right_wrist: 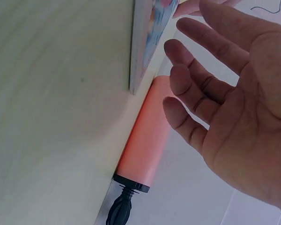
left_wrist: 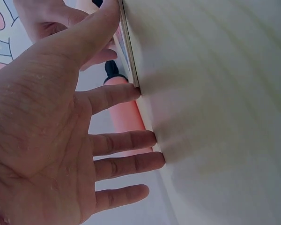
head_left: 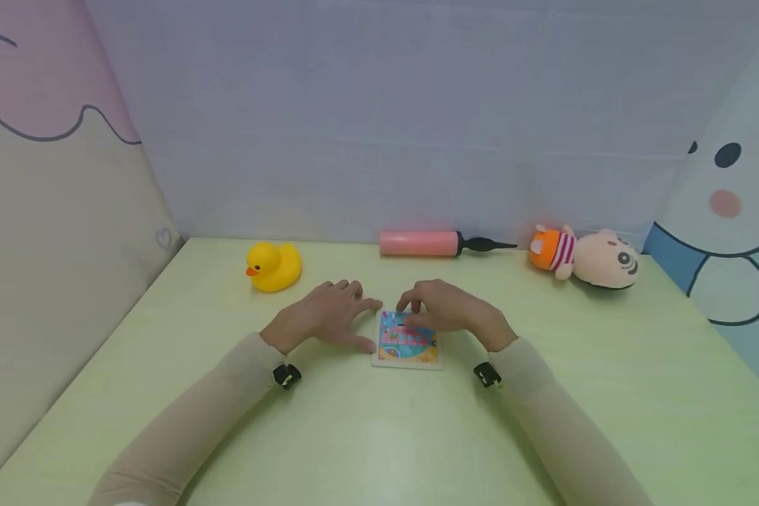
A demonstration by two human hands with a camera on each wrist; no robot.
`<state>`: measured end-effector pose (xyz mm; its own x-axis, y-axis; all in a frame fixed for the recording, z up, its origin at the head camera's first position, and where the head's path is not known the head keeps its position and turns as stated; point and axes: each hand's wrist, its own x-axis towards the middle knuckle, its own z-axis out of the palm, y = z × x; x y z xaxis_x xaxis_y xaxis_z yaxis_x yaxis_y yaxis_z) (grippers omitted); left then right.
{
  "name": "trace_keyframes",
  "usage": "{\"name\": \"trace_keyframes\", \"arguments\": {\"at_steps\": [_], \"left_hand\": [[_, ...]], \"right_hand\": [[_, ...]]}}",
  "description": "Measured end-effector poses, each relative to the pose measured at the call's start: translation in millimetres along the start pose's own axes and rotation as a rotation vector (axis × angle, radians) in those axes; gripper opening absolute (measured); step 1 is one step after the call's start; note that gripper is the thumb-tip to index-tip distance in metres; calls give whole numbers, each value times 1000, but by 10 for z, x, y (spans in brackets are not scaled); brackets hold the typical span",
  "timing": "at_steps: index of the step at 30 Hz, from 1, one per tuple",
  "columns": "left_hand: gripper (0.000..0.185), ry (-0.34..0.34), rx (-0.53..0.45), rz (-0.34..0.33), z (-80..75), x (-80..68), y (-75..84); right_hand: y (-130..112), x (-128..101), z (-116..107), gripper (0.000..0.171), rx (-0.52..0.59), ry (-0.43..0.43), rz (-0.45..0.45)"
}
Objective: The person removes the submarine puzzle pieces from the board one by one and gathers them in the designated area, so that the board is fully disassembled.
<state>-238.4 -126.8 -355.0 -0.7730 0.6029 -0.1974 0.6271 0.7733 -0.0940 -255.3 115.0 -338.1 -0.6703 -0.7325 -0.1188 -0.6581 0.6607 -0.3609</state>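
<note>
A small square picture board (head_left: 407, 348) with a pale frame lies flat on the table, showing a pink submarine in a blue sea scene. At its left side is my left hand (head_left: 332, 313), thumb and index finger spread along that edge. The left wrist view shows this hand's fingers (left_wrist: 126, 161) straight, the index fingertip right at a corner of the frame. Over the board's upper right part hovers my right hand (head_left: 445, 307), covering some of the picture. In the right wrist view its fingers (right_wrist: 201, 75) are loosely bent, with nothing between them and the thumb.
A yellow rubber duck (head_left: 275, 268) stands at the back left. Along the back wall lies a pink hand pump (head_left: 419, 243) with a black nozzle end. At the back right is a plush doll (head_left: 601, 258) in orange and stripes. Patterned side walls bound the table (head_left: 379, 443).
</note>
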Motion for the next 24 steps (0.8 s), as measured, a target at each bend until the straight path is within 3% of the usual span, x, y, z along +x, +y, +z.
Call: {"name": "trace_keyframes", "arguments": {"at_steps": [9, 18, 24], "left_hand": [[84, -21, 73, -30, -116, -21, 133], [86, -92, 120, -90, -95, -51, 210], [87, -85, 98, -97, -66, -56, 223]], "right_hand": [[-30, 41, 33, 15, 93, 6, -127], [-101, 53, 130, 27, 120, 0, -46], [-111, 73, 140, 28, 158, -5, 14]]}}
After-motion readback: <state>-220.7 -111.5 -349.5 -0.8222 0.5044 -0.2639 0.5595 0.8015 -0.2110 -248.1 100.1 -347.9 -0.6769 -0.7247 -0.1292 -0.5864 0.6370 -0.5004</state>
